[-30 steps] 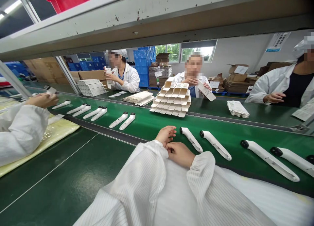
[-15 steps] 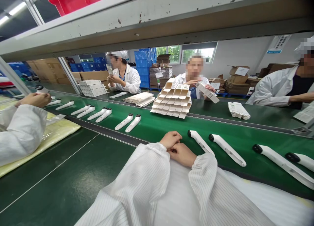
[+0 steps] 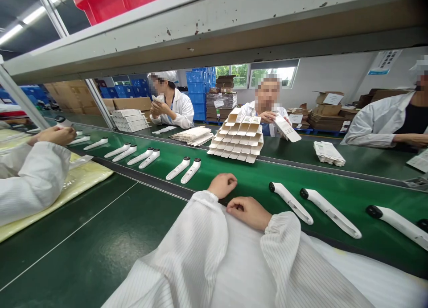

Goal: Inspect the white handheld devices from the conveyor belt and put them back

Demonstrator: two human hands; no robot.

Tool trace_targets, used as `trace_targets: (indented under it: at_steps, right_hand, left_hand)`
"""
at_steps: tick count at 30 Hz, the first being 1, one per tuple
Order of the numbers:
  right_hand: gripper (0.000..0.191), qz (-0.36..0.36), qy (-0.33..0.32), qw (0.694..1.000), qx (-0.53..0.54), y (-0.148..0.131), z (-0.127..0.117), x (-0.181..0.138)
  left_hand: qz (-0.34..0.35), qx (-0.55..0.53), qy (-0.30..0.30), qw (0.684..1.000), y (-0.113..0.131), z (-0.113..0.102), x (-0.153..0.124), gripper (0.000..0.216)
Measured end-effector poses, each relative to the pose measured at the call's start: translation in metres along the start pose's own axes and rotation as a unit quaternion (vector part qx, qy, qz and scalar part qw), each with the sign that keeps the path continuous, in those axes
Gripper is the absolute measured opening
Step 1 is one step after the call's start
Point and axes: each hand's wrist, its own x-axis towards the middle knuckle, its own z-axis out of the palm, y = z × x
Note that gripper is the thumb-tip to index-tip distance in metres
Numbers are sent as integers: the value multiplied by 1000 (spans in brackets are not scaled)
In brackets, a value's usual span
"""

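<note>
My left hand (image 3: 222, 186) rests over the near side of the green conveyor belt (image 3: 230, 167), its fingers curled inward with nothing visible in them. Just below and to the right, my right hand (image 3: 250, 212) is also loosely closed, the knuckles facing left, and no object shows in it. A small gap separates the two hands. Nearest on the right lies a white angled handheld device (image 3: 291, 203) with a black head; a second white device (image 3: 330, 212) lies beyond it. To the left, a pair of the same devices (image 3: 191, 170) lies on the belt. Neither hand touches a device.
A co-worker's hands (image 3: 56, 134) hold a similar device at left, above yellow plastic sheeting (image 3: 88, 178). Stacked open cartons (image 3: 239, 138) stand across the belt, where another person handles a carton (image 3: 286, 127). A metal shelf (image 3: 214, 29) runs overhead.
My hands have come apart; the left moved slightly left and up, away from the right. The devices on the belt have shifted right. The co-worker opposite has tilted the carton.
</note>
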Motion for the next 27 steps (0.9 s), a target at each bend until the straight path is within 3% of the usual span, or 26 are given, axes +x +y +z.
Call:
trace_targets:
  at_steps: [4,7,10,14,16,18,19,20,23,27]
  right_hand:
    - [15,9,-2,1000,4,-1,-1,-1]
    - [15,11,-2,1000,1,-2,-1,-1]
    - [15,12,-4,1000,-2,-4,-1,-1]
    - [15,14,-5,1000,8,-3,-1,-1]
    - [16,20,-5,999,38,-1,-2,0]
    - [21,29,10,995,90,2,-7,0]
    - [23,33,30,992,115,4,-10,0]
    - [25,38,59,988,136,7,-14,1]
    - [30,52,175,969,165,13,-26,1]
    - [35,59,273,945,173,17,-37,1]
  left_hand:
    - [-166,140,199,956,-38,-38,-2,39]
    - [-262,134,238,925,-59,-51,-4,48]
    - [-292,64,201,933,-66,-52,-3,45]
    - [-296,-160,202,920,-55,-45,1,45]
    - [-273,-373,149,874,-40,-39,1,37]
    - [-222,-587,60,776,-22,-31,-1,28]
    - [-202,-643,27,738,-12,-26,-3,26]
    - [-191,-674,1,714,-2,-21,-4,26]
    - [-189,-700,-31,688,22,-8,-8,30]
    - [-171,-692,-78,697,37,3,-10,47]
